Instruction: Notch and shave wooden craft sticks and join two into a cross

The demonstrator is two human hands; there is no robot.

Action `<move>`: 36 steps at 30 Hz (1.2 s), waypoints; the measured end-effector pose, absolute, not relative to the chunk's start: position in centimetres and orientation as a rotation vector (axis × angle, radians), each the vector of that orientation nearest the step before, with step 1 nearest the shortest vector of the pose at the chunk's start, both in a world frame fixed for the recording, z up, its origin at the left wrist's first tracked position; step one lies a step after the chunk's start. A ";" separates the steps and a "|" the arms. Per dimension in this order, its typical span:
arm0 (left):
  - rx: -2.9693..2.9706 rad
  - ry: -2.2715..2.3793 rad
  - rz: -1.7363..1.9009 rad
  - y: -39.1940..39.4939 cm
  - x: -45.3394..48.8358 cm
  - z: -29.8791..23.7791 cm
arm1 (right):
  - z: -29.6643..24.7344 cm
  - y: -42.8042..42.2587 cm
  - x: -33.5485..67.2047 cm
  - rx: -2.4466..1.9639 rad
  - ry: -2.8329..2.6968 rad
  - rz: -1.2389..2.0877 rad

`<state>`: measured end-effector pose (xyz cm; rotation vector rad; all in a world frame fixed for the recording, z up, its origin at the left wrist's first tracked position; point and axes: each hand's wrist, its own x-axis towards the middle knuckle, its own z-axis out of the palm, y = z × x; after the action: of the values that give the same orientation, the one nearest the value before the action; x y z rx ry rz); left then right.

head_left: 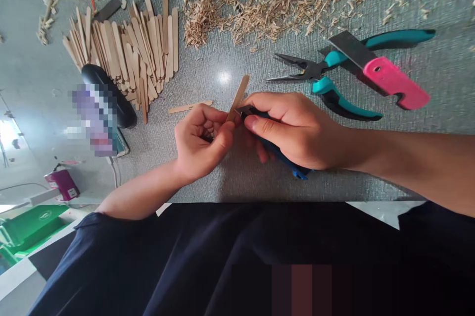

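Observation:
My left hand pinches a wooden craft stick between thumb and fingers, with the stick's upper end pointing up and to the right. Wrapped round a dark blue utility knife, my right hand has its thumb pressed near the front of the tool. The knife's tip touches or nearly touches the stick beside my left fingertips; exact contact is too small to tell. Most of the handle is hidden under my right palm. Just beyond my left hand, another craft stick lies flat on the table.
A heap of craft sticks lies at left, beside a black rounded object and a blurred phone. Wood shavings spread across the back. Teal-handled pliers lie open at right, under a pink-handled folding knife.

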<state>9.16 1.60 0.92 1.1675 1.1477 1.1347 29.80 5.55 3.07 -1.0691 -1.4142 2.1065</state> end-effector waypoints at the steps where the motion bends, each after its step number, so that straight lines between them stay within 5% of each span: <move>1: 1.182 1.152 1.141 1.5 9.1 0.8 | 3.1 5.5 29.8 -1.072 -1.418 2.108; 27: 1.465 1.267 1.196 1.0 9.2 0.0 | 2.8 5.3 29.6 -1.121 -1.443 2.078; 36: 1.767 1.458 1.136 0.7 9.2 -0.1 | 3.7 5.2 29.1 -1.309 -1.021 2.361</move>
<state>9.25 0.74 -0.08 1.7675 1.4581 1.1358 29.07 5.22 3.68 -1.3089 -1.0211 2.3612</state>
